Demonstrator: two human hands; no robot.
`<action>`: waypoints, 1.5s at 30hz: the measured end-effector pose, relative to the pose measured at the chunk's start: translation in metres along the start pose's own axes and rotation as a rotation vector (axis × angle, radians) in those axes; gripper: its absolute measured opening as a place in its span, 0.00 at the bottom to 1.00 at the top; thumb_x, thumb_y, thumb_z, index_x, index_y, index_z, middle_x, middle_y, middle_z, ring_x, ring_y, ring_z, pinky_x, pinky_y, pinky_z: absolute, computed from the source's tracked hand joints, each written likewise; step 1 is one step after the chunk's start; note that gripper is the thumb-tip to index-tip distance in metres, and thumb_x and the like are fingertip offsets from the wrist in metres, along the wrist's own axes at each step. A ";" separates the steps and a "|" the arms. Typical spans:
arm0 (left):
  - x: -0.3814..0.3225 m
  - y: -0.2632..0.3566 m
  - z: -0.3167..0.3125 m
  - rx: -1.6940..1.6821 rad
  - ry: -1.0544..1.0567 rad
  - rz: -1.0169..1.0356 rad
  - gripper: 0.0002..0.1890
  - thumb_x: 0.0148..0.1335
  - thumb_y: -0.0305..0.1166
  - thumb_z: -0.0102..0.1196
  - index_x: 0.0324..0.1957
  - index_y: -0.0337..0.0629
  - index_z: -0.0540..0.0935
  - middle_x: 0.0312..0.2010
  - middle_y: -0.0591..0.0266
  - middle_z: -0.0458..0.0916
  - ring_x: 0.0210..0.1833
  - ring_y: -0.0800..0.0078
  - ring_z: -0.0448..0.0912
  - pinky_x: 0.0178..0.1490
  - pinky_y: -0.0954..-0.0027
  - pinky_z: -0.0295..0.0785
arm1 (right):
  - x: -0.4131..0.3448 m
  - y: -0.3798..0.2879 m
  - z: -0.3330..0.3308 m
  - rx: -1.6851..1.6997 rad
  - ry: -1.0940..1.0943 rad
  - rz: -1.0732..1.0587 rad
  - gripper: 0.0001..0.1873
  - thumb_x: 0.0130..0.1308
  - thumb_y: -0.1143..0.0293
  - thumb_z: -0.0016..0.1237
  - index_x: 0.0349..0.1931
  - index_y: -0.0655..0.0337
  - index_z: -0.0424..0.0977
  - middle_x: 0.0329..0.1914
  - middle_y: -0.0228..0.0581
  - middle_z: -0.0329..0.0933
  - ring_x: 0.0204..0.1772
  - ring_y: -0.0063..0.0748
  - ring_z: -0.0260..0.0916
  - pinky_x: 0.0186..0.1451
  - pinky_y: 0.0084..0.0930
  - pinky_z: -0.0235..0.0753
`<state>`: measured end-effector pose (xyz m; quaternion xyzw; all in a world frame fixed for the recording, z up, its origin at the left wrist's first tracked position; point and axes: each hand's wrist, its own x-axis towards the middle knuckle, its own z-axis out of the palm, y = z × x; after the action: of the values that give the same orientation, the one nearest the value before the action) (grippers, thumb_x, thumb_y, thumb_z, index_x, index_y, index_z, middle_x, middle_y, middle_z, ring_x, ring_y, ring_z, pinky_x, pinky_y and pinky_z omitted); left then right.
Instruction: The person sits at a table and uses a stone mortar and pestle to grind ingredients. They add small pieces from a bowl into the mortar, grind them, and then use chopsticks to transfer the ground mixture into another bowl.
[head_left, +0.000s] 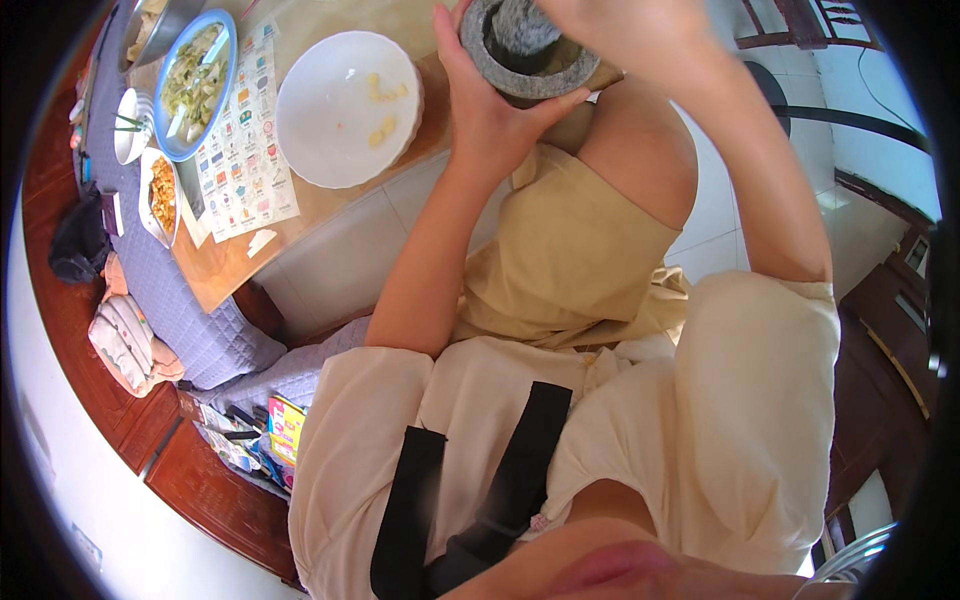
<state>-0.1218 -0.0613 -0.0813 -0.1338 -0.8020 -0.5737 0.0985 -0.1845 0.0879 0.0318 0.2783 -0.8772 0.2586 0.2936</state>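
Observation:
At the top of the head view, my left hand (495, 112) wraps around a grey stone mortar (517, 82), thumb and fingers spread along its side. A stone pestle (521, 26) stands in the mortar's bowl. My right hand (630, 26) is over the pestle's upper end at the picture's top edge; it is blurred, and its fingers are largely cut off, so its hold cannot be made out. Left of the mortar, a white bowl with a scalloped rim (300, 161) holds several pale yellow pieces. What lies inside the mortar is hidden.
Farther left on the wooden table (225, 274) are a printed sheet (255, 150), a blue-rimmed plate of chopped greens (160, 112), a white dish of orange-brown food (146, 191), small stacked bowls (127, 150) and a metal bowl (169, 37). A quilted sofa cover (202, 330) borders the table.

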 end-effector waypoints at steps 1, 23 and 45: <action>0.000 -0.002 -0.001 -0.038 -0.011 0.038 0.73 0.43 0.34 0.84 0.77 0.29 0.36 0.73 0.40 0.56 0.75 0.51 0.61 0.76 0.55 0.59 | 0.000 -0.003 0.000 0.002 0.000 0.027 0.10 0.66 0.65 0.54 0.31 0.62 0.74 0.29 0.47 0.77 0.33 0.52 0.78 0.33 0.42 0.80; 0.001 -0.014 0.003 -0.082 0.013 0.145 0.73 0.43 0.31 0.84 0.77 0.30 0.36 0.74 0.39 0.55 0.76 0.50 0.60 0.77 0.54 0.57 | -0.015 -0.015 0.003 0.024 -0.056 0.086 0.09 0.66 0.67 0.55 0.33 0.64 0.76 0.29 0.44 0.77 0.30 0.53 0.78 0.33 0.40 0.80; 0.002 -0.004 0.002 -0.068 -0.035 0.063 0.73 0.42 0.33 0.84 0.76 0.29 0.36 0.74 0.39 0.55 0.76 0.49 0.59 0.77 0.52 0.56 | -0.008 -0.006 0.015 -0.047 -0.090 0.078 0.10 0.65 0.68 0.55 0.30 0.65 0.73 0.29 0.54 0.77 0.32 0.56 0.78 0.35 0.44 0.79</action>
<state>-0.1248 -0.0603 -0.0849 -0.1723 -0.7791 -0.5948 0.0977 -0.1805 0.0775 0.0177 0.2482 -0.9055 0.2365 0.2499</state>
